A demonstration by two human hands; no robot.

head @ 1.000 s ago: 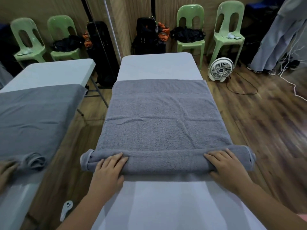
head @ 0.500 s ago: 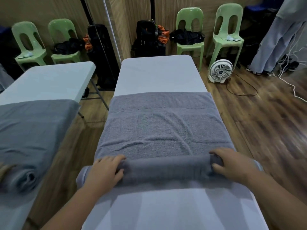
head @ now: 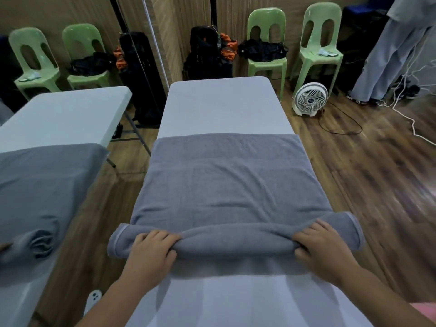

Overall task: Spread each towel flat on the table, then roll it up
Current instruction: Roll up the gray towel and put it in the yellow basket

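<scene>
A grey towel (head: 226,180) lies across the white table (head: 221,105), flat at its far part and rolled into a thick tube (head: 236,241) at its near edge. My left hand (head: 151,251) grips the roll near its left end, fingers curled over the top. My right hand (head: 323,246) grips the roll near its right end the same way. Both ends of the roll stick out past the table's sides.
A mirror on the left wall repeats the table and towel (head: 40,185). A white fan (head: 310,99) stands on the wooden floor at the right. Green chairs (head: 266,43), black bags (head: 207,53) and a standing person's legs (head: 387,57) line the back.
The roll has grown thicker and the flat part of the towel shorter as my hands rolled it away from me. My fingers went from flat on the roll to curled around it.
</scene>
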